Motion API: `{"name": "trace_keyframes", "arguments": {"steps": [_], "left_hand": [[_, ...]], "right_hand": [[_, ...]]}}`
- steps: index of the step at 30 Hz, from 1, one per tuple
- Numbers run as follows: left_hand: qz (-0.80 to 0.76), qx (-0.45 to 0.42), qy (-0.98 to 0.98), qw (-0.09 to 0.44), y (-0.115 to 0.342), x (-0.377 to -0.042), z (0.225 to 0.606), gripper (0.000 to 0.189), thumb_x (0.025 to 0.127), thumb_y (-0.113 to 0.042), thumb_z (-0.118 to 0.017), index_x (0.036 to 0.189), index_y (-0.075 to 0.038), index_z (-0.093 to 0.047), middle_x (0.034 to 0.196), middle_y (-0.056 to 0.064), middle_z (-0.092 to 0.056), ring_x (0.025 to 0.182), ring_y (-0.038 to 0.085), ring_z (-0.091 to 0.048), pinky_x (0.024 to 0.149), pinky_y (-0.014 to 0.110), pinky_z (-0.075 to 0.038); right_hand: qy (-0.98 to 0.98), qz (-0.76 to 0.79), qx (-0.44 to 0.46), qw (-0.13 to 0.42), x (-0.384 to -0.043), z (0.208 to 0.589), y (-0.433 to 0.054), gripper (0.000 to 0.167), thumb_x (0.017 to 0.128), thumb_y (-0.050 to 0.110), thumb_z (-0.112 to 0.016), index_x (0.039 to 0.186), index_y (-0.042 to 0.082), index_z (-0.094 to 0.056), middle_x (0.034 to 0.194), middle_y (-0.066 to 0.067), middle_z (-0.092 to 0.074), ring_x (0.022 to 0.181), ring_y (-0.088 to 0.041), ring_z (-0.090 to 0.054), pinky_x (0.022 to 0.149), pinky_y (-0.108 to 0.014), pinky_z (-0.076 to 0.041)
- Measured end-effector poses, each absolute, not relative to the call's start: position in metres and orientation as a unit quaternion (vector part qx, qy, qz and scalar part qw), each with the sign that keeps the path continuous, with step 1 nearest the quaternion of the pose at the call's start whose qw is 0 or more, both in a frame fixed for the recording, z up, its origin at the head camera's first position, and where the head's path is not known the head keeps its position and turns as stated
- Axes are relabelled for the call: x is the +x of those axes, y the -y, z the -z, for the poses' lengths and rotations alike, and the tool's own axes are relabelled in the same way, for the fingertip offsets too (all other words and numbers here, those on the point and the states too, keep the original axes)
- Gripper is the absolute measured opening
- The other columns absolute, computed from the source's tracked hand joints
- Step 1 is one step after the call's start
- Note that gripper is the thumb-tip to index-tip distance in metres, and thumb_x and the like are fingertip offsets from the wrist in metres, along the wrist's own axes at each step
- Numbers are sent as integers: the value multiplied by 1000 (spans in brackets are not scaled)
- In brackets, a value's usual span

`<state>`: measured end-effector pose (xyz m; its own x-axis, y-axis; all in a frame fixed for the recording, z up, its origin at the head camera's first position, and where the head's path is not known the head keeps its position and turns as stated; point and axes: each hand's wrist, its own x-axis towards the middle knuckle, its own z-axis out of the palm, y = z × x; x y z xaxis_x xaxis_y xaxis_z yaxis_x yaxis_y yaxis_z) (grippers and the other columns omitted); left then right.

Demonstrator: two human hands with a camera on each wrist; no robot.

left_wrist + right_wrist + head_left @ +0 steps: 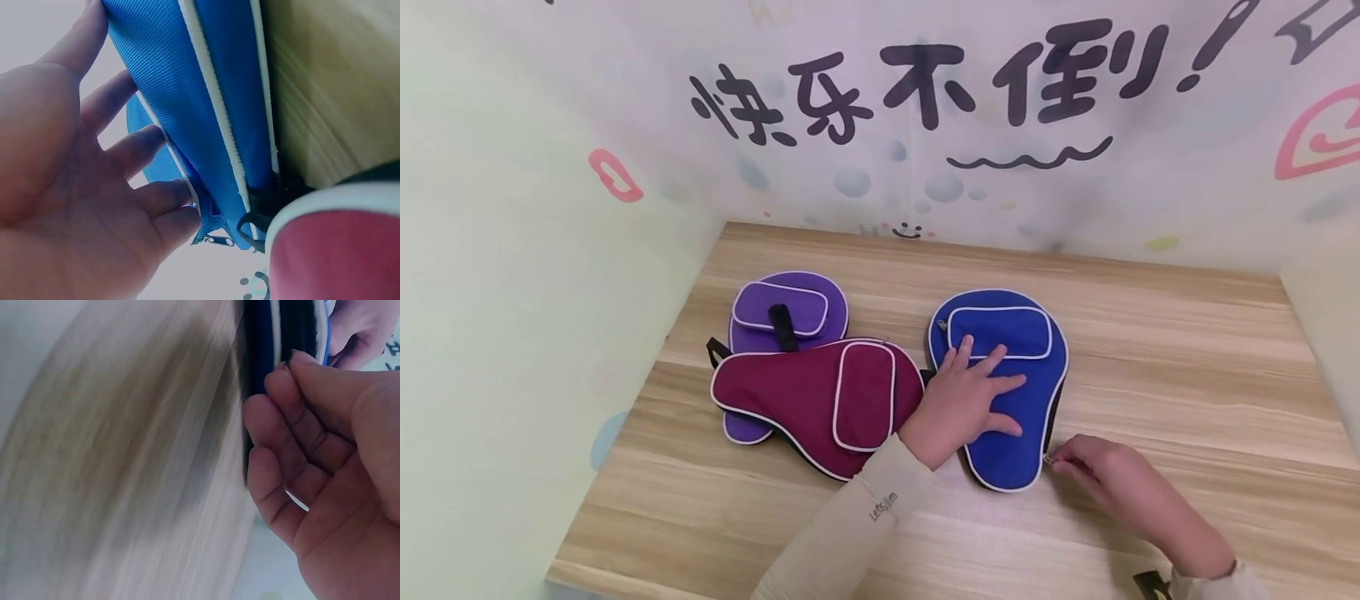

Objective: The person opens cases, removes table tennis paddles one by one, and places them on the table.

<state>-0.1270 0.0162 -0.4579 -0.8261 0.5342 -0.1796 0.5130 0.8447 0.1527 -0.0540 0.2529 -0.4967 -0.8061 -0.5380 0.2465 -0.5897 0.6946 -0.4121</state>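
A blue table tennis paddle case with white piping lies on the table, its round end toward the wall. My left hand rests on it with fingers spread, the fingertips by its front pocket. At the narrow end, my right hand pinches a zipper pull on the right edge between thumb and forefinger. The right wrist view shows that pinch, with the other fingers curled beside the case's side. Along the right edge a dark strip shows between the piped rims.
A maroon paddle case lies left of the blue one, partly over a purple case with a black strap. All are on a wooden table. A printed wall covering stands behind the table.
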Motion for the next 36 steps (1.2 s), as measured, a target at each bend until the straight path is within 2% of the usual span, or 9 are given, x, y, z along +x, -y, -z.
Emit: {"name": "trace_keyframes", "arguments": {"steps": [5, 11, 14, 18, 20, 28, 33, 36], "left_hand": [[-54, 261, -957, 118, -16, -135, 456, 70, 84, -72, -60, 148, -46, -48, 168, -3, -32, 156, 45, -23, 126, 52, -28], [-44, 263, -957, 119, -22, -139, 457, 70, 85, -73, -58, 149, -47, -47, 168, -4, -31, 157, 44, -22, 126, 51, -28], [-40, 262, -957, 116, -23, -137, 458, 70, 85, -73, -56, 150, -47, -45, 169, -4, -30, 157, 43, -21, 126, 50, -29], [-41, 254, -960, 108, -20, -135, 459, 71, 84, -73, -57, 149, -48, -46, 168, -5, -31, 157, 43, -23, 125, 48, -31], [-42, 252, -961, 106, -19, -135, 459, 71, 84, -73, -58, 150, -47, -46, 168, -4, -32, 156, 43, -23, 125, 48, -31], [-33, 251, -962, 106, -16, -134, 458, 71, 85, -72, -56, 150, -47, -45, 167, -4, -33, 156, 43, -25, 125, 46, -32], [-37, 261, -960, 96, -16, -134, 457, 70, 86, -71, -56, 149, -45, -48, 166, -3, -35, 155, 44, -27, 125, 47, -32], [-42, 262, -960, 93, -16, -134, 457, 69, 86, -71, -56, 149, -44, -49, 167, -3, -35, 155, 45, -27, 125, 47, -32]], "right_hand": [[914, -236, 328, 36, -46, 492, -240, 24, 77, 6, -84, 83, 25, -70, 78, 21, -67, 73, 10, -57, 62, -19, -52], [923, -221, 313, -7, -37, 487, -217, 15, 82, 14, -83, 79, 24, -72, 72, 20, -67, 66, 9, -56, 58, -22, -51], [933, -207, 294, 8, -29, 488, -198, 14, 83, 18, -83, 76, 24, -72, 68, 18, -67, 61, 7, -56, 55, -21, -50], [950, -183, 249, 51, -19, 489, -165, 21, 81, 22, -84, 70, 23, -67, 58, 14, -62, 51, 2, -54, 49, -22, -45], [958, -175, 222, 46, -17, 489, -152, 24, 83, 23, -84, 68, 22, -65, 56, 12, -59, 48, -1, -52, 48, -24, -43], [966, -201, 161, 22, -20, 492, -120, 22, 88, 22, -79, 71, 16, -68, 56, 4, -61, 47, -12, -57, 46, -31, -45], [968, -209, 139, 16, -21, 493, -115, 23, 89, 25, -79, 70, 16, -68, 56, 3, -62, 47, -13, -58, 46, -32, -45], [964, -226, 138, 4, -23, 487, -121, 23, 88, 26, -79, 69, 19, -69, 57, 7, -63, 49, -9, -59, 49, -30, -47]]}}
